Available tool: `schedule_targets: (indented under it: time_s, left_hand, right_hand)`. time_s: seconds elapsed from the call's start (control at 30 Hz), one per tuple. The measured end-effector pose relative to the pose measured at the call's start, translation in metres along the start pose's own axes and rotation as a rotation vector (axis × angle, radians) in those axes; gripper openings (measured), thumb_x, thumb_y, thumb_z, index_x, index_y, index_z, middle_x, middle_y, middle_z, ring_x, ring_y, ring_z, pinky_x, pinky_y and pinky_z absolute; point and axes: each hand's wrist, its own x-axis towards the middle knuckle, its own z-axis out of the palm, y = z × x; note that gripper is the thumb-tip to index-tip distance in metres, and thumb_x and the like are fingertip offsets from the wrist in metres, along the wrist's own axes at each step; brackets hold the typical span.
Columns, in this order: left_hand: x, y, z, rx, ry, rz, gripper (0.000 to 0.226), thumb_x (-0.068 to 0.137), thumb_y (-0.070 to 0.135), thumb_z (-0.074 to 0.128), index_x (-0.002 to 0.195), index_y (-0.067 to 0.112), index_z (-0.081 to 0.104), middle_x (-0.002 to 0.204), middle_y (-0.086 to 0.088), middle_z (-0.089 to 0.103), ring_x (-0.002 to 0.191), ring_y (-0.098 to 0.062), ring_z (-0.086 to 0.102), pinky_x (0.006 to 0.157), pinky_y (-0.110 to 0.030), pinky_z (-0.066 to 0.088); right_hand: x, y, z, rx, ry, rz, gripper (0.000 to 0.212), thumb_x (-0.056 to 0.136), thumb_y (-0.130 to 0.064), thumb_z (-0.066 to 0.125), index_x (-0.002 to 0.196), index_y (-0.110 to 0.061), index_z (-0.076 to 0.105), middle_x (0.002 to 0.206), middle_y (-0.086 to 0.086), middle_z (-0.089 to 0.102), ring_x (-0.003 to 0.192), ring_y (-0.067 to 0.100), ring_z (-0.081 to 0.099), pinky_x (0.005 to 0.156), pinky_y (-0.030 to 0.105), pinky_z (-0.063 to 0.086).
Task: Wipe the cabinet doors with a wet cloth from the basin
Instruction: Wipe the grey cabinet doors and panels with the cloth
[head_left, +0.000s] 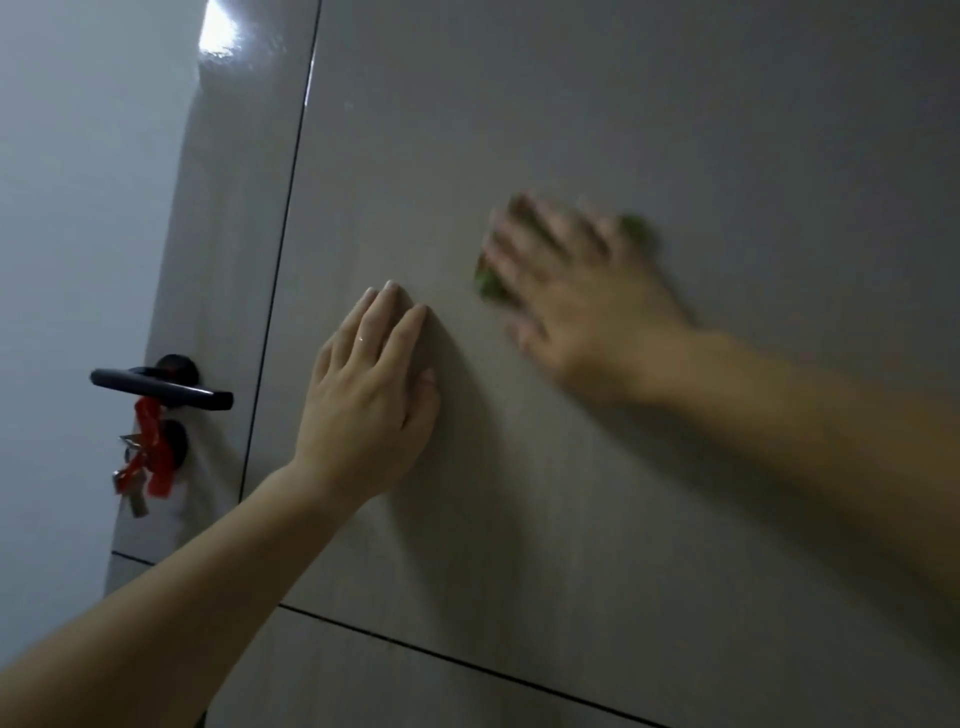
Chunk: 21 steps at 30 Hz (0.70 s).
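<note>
- Mostly hidden, the green cloth (487, 280) lies flat against the cabinet door (597, 130), pinned under the right hand (576, 296); only green edges show, one at the lower left of the fingers and one past the fingertips at the upper right.
- Spread wide, the right hand presses palm-down on the cloth with its fingers splayed rather than curled around it. Hand and cloth are both smeared by blur, so finer detail of the hold cannot be told.
- Just beside it on the same pale grey panel, the left hand (371, 384) rests open and flat against the door, fingers together and pointing up, holding nothing. A thin ring (362, 339) shows on one finger.
- Both bare forearms reach in from the lower edge, the left from the bottom left corner, the right from the right side.
- Dark seams bound the panel on its left and below it.
- Further left stands a glossy door with a black lever handle (161, 388).
- Below that handle hangs a bunch of keys (132, 486) tied with a red ribbon (153, 457).
</note>
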Motion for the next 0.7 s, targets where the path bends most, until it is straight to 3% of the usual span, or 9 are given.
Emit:
schedule_targets:
  time_s: [0.1,0.17,0.23,0.3,0.37,0.5,0.57,0.63,0.7]
  left_hand:
    - [-0.008,-0.009,0.001,0.013,-0.030,-0.014,0.061,0.098,0.036,0.042,0.155,0.015,0.038,0.167,-0.013,0.026,0.156,-0.032,0.016,0.122,-0.050,0.023]
    - [-0.012,-0.016,0.001,0.021,-0.037,-0.013,0.061,0.099,0.037,0.042,0.156,0.016,0.036,0.167,-0.012,0.025,0.156,-0.033,0.015,0.123,-0.051,0.022]
    - [-0.012,-0.023,-0.001,0.017,-0.046,-0.020,0.061,0.100,0.040,0.039,0.156,0.018,0.036,0.167,-0.011,0.024,0.157,-0.031,0.014,0.124,-0.051,0.020]
    - [-0.012,-0.029,-0.003,0.013,-0.069,-0.012,0.061,0.101,0.043,0.036,0.157,0.019,0.033,0.169,-0.009,0.022,0.158,-0.029,0.010,0.126,-0.051,0.018]
    - [-0.013,-0.033,-0.002,0.004,-0.085,-0.008,0.063,0.101,0.046,0.034,0.159,0.023,0.030,0.170,-0.007,0.018,0.158,-0.028,0.006,0.126,-0.054,0.016]
    - [-0.023,-0.041,0.002,-0.046,-0.076,-0.027,0.066,0.099,0.047,0.035,0.160,0.026,0.024,0.171,-0.006,0.012,0.159,-0.026,-0.001,0.127,-0.055,0.011]
    - [-0.029,-0.045,0.004,-0.065,-0.068,-0.043,0.065,0.100,0.048,0.034,0.161,0.027,0.023,0.172,-0.005,0.010,0.159,-0.024,-0.004,0.128,-0.053,0.007]
    - [-0.034,-0.050,0.004,-0.057,-0.073,-0.052,0.066,0.100,0.049,0.032,0.162,0.029,0.020,0.172,-0.004,0.008,0.159,-0.023,-0.005,0.128,-0.051,0.006]
    - [-0.036,-0.057,0.002,-0.045,-0.083,-0.091,0.067,0.099,0.051,0.030,0.162,0.030,0.018,0.172,-0.003,0.007,0.159,-0.022,-0.007,0.128,-0.049,0.004]
  right_hand:
    - [-0.039,-0.037,0.017,-0.008,0.029,-0.262,0.068,0.095,-0.051,0.034,0.154,-0.018,0.043,0.163,0.006,0.037,0.150,0.032,0.033,0.119,0.047,0.016]
    - [-0.026,-0.029,0.014,-0.017,-0.017,-0.271,0.067,0.094,-0.049,0.036,0.153,-0.019,0.046,0.161,0.005,0.040,0.148,0.030,0.038,0.117,0.044,0.019]
    - [0.010,-0.011,0.004,0.015,0.009,-0.144,0.070,0.095,-0.049,0.033,0.158,-0.018,0.034,0.166,0.004,0.029,0.153,0.029,0.027,0.119,0.042,0.012]
    - [0.052,0.003,-0.009,0.032,-0.038,0.033,0.076,0.096,-0.052,0.023,0.163,-0.017,0.012,0.172,0.002,0.008,0.158,0.026,0.003,0.124,0.043,0.002]
    - [0.074,-0.001,-0.012,0.046,-0.063,0.097,0.077,0.097,-0.053,0.018,0.163,-0.016,0.009,0.172,0.002,-0.001,0.158,0.025,-0.007,0.125,0.045,-0.002]
    - [0.033,-0.041,0.008,0.055,0.056,-0.242,0.073,0.095,-0.052,0.028,0.153,-0.011,0.043,0.164,0.010,0.033,0.152,0.034,0.028,0.118,0.045,0.015]
    - [0.017,-0.046,0.016,0.023,0.045,-0.353,0.068,0.095,-0.049,0.035,0.149,-0.012,0.050,0.159,0.012,0.041,0.147,0.035,0.039,0.116,0.046,0.024]
    - [0.039,-0.038,0.013,0.041,0.048,-0.288,0.067,0.095,-0.049,0.036,0.150,-0.013,0.050,0.159,0.015,0.041,0.146,0.035,0.040,0.117,0.043,0.021]
    - [0.081,-0.031,-0.003,0.085,0.022,-0.108,0.073,0.096,-0.053,0.030,0.157,-0.015,0.037,0.166,0.015,0.025,0.153,0.034,0.022,0.122,0.042,0.012]
